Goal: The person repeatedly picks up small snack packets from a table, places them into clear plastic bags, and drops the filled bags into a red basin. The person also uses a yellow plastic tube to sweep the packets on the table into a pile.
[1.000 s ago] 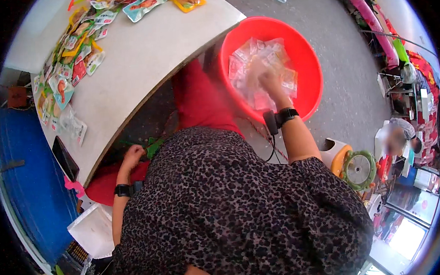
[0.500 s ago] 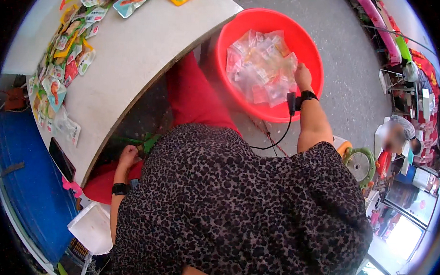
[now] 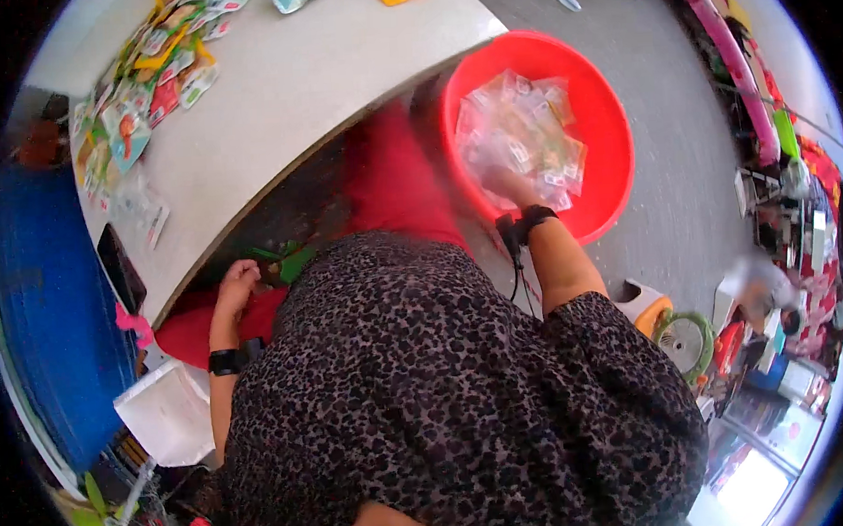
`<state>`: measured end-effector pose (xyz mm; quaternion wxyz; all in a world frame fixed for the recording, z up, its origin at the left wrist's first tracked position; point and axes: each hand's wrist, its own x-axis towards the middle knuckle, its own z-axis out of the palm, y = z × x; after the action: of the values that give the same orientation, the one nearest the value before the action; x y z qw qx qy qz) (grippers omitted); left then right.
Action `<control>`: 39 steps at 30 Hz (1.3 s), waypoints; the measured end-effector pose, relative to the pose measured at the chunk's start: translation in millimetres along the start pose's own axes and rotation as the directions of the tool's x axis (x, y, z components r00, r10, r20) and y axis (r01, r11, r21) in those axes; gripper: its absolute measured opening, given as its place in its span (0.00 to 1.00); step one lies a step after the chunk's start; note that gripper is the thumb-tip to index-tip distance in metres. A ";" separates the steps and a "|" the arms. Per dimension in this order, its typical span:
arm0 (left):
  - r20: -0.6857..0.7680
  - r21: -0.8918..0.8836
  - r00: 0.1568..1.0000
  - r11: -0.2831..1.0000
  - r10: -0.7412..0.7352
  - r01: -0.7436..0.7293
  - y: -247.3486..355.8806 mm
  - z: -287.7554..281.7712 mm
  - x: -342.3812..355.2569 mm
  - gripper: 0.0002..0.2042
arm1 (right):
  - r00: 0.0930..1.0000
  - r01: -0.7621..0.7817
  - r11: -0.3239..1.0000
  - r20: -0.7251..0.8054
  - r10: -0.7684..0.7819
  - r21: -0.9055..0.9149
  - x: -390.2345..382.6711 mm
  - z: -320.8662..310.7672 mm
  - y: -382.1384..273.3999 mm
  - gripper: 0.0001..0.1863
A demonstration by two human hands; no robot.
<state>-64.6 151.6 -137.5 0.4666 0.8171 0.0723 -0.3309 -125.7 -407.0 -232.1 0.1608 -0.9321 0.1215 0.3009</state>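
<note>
On the right, my right hand (image 3: 510,186) reaches into a round red tub (image 3: 612,151), at the near left side of a heap of clear plastic packets (image 3: 519,127). It is blurred, and its fingers are hidden among the packets, so whether it grips any cannot be told. My left hand (image 3: 239,282) is loosely curled above my red-trousered leg, near the table's edge, with nothing visible in it. Black bands with small devices sit on both wrists.
A white table (image 3: 283,109) bears piled colourful food pouches (image 3: 163,63), clear packaging (image 3: 140,208) and a dark phone (image 3: 121,269). A white box (image 3: 168,415) stands at lower left. A small fan (image 3: 684,344) is at right, with a blurred person (image 3: 756,286) farther off.
My right hand has moved left, from the tub's right side to the near left of the packets. My left hand has risen slightly. The whole view has shifted a little.
</note>
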 end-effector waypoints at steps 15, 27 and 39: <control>-0.783 -0.295 0.610 0.935 -0.119 -0.197 -41.8 -115.6 -148.1 0.08 | 0.862 0.489 0.683 -0.423 -0.281 0.542 0.5 -98.6 -163.6 0.06; -0.860 0.026 0.418 0.792 -0.294 0.611 -214.0 -145.8 -194.4 0.19 | 0.849 0.512 0.703 -0.413 -0.329 0.493 -4.2 -104.3 -179.2 0.05; -0.754 -0.174 0.569 0.936 -0.327 0.307 -226.1 -142.4 -206.0 0.14 | 0.834 0.544 0.651 -0.429 -0.347 0.530 2.8 -96.9 -167.4 0.05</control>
<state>-252.5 431.5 -124.6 0.3326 0.8470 0.4138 -0.0260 -18.8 -289.7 -121.5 0.5144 -0.8559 0.0023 0.0526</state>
